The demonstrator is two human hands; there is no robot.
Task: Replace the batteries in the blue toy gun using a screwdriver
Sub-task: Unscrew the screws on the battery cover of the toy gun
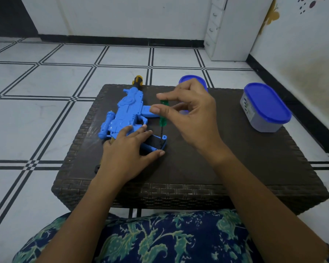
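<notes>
Gun [125, 109] is lying flat on table [217, 158]; light, slick hard plastic, probably slides. Left hand [127, 149] is pressing it down, fingers flat. Right hand [192, 114] is pinching upright screwdriver [162, 120] by its handle.

I see a dark woven worktop [235, 168] mid-frame. On its right side stands a grey tub [262, 124] with a blue lid. At the far edge, centre, is a second blue lid [190, 80], partly hidden. White floor tiles [46, 82] with black lines lie all around. There is a white cabinet [234, 27] upper right and floral blue-green fabric [160, 240] along the bottom.
</notes>
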